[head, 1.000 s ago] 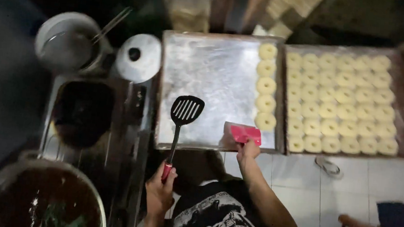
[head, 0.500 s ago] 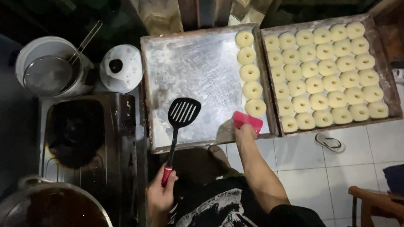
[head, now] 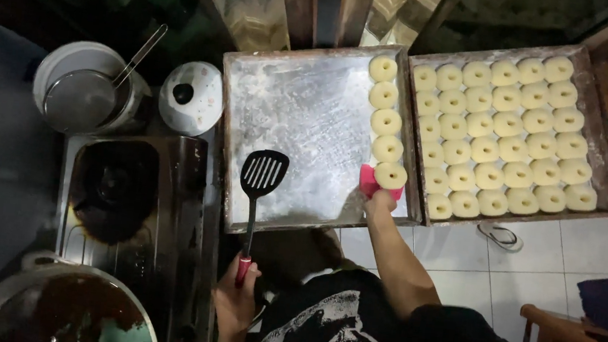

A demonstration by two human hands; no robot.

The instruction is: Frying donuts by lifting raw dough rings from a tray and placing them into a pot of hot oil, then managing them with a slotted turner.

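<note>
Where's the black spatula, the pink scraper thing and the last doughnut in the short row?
black spatula point(head: 264, 175), head view, on its slotted blade.
pink scraper point(head: 368, 182), head view, on its left edge.
last doughnut point(head: 391, 175), head view, on its ring.

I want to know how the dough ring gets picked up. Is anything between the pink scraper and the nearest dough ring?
Nothing visible. The right hand holds the pink scraper right at the nearest dough ring on the floured tray; the ring overlaps it.
</note>
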